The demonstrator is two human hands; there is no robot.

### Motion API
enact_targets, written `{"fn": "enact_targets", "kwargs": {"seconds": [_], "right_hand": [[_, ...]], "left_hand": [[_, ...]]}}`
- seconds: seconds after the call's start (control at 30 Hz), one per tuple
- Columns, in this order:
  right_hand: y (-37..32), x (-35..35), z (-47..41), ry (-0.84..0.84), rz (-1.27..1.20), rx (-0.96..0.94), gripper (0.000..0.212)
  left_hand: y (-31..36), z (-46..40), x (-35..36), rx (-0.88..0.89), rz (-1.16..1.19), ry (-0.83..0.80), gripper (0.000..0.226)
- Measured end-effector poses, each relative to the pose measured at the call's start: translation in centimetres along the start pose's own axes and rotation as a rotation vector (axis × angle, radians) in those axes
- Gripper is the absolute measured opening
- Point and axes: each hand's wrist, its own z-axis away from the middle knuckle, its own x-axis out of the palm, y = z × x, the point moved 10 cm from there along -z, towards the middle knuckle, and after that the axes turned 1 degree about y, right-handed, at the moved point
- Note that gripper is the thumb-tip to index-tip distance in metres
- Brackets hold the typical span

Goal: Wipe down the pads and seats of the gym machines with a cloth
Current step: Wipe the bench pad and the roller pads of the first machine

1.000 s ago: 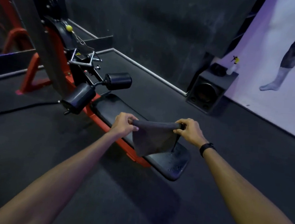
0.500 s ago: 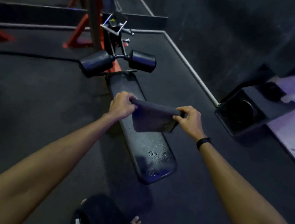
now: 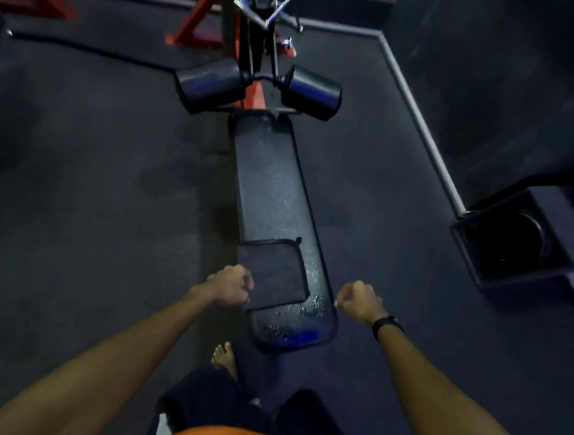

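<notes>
A long black bench pad (image 3: 268,181), wet with droplets, runs away from me. A dark cloth (image 3: 272,273) lies spread flat on its near half. My left hand (image 3: 230,285) sits at the cloth's near left corner, fingers curled on its edge. To the right of the pad, my right hand (image 3: 358,300) hovers off the cloth with loosely curled fingers and holds nothing. Two black roller pads (image 3: 212,84) (image 3: 311,90) stand at the bench's far end.
A red and black machine frame (image 3: 249,29) rises behind the rollers. A black speaker box (image 3: 517,242) sits on the floor to the right, by a wall edge strip (image 3: 423,125). My bare foot (image 3: 225,355) stands just left of the bench's near end.
The cloth, held stretched between both hands above the pad, now lies flat on it. My right hand has let go and moved off to the right. My view has tilted down.
</notes>
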Motion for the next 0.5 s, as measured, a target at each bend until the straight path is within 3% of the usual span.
{"fn": "enact_targets", "kwargs": {"seconds": [0.1,0.2,0.33,0.5], "right_hand": [[-1.9,-1.0,-2.0,0.015,0.000,-0.063,0.005],[-6.8,0.5,-4.2,-0.029,0.048,-0.239,0.022],[-11.5,5.7,-6.2,-0.030,0.198,-0.444,0.062],[-14.2,15.9,-12.2,-0.047,0.447,-0.650,0.111]], "left_hand": [[-1.8,-0.5,1.0,-0.083,0.088,0.046,0.021],[-3.9,-1.3,1.7,-0.185,0.233,0.139,0.019],[-6.5,-2.8,2.7,-0.286,0.382,0.371,0.027],[-10.6,-5.1,7.4,-0.374,0.537,0.627,0.058]]}}
